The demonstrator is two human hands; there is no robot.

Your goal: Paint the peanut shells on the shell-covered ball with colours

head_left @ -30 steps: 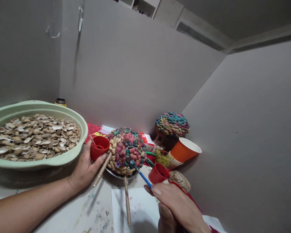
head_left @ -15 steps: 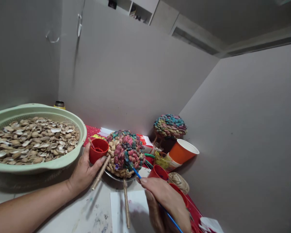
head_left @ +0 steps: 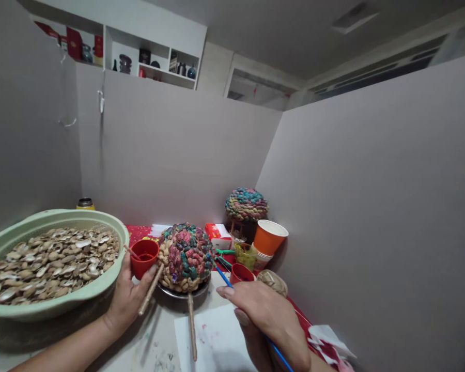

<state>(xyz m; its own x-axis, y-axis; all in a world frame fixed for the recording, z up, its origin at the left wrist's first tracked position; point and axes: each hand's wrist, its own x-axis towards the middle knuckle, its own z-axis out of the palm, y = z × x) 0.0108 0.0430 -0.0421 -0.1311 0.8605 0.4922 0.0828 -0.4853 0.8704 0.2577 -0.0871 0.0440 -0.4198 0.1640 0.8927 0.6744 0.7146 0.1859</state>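
Note:
My left hand (head_left: pixel 128 295) is wrapped round a small red cup (head_left: pixel 141 267), which has a thin stick-like handle leaning out of it. In my right hand (head_left: pixel 269 314) is a blue paintbrush (head_left: pixel 223 275), its tip at the right side of a dome of peanut shells (head_left: pixel 188 256). Pink, teal and purple paint covers much of the dome; its left and lower parts are bare tan. It rests in a metal bowl (head_left: pixel 202 290). Two brown sticks (head_left: pixel 192 328) jut from it toward me, one close to my left thumb.
A green basket (head_left: pixel 124 232) of empty shells stands left. Behind on the right are another painted shell dome (head_left: pixel 247 204), an orange paper cup (head_left: pixel 268 240), a second red cup (head_left: pixel 238 275) and a twine ball (head_left: pixel 273 281). Paint-marked white paper (head_left: pixel 213 336) lies in front. Grey panels (head_left: pixel 170 150) enclose the table.
The view has tilted up and turned right, showing more shelving. The brush tip has moved from the dome's front to its right edge. My left hand still holds the cup.

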